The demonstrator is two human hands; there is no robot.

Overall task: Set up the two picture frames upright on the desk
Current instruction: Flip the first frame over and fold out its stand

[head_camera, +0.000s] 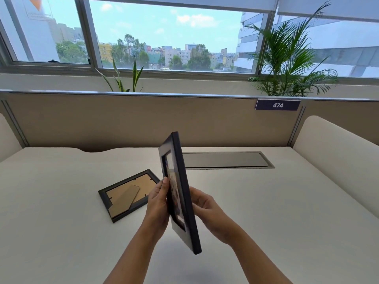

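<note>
Above the white bench (266, 201), mid-air & near its front, a black picture frame (180, 193) is held edge-on to the camera, tilted, picture side facing left. Left hand (158, 203) grips its left face w/ fingers (165, 182) closed on it; right hand (207, 210) clasps the back. 2nd frame (128, 194) lies face-down on the bench, just left of the hands, cardboard stand up.
</note>
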